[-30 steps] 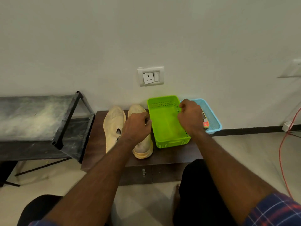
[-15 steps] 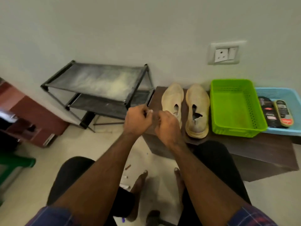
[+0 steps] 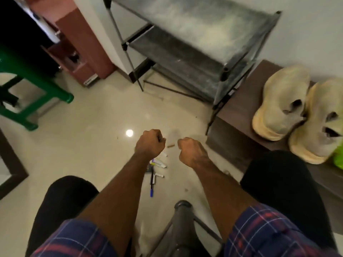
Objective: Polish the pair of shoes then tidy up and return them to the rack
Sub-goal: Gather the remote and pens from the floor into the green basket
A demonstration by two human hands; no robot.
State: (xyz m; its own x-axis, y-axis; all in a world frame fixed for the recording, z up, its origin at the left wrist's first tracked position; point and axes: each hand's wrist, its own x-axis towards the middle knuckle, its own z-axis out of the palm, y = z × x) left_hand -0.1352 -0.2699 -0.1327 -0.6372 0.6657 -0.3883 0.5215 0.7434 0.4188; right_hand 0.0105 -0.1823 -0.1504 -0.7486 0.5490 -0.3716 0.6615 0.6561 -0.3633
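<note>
Two cream slip-on shoes (image 3: 280, 102) (image 3: 319, 127) stand side by side on a low dark brown table (image 3: 235, 117) at the right. To the table's left stands the black two-shelf shoe rack (image 3: 194, 43), dusty, with nothing on its shelves. My left hand (image 3: 150, 143) and my right hand (image 3: 189, 151) hover over the floor, a short gap between them, both with fingers curled into fists. A faint blurred patch shows between the fists; I cannot tell what it is. Both hands are well left of the shoes.
A corner of the lime green basket (image 3: 338, 158) shows at the right edge. Pens and small litter (image 3: 156, 171) lie on the tiled floor under my hands. A green plastic stool (image 3: 33, 86) and a brown cabinet (image 3: 81, 43) stand at the left. A grey chair base (image 3: 181, 219) sits between my knees.
My view has swung left and down, from the table to the floor. Both hands left the green basket's rim, met in front of me, then drew apart over the floor.
</note>
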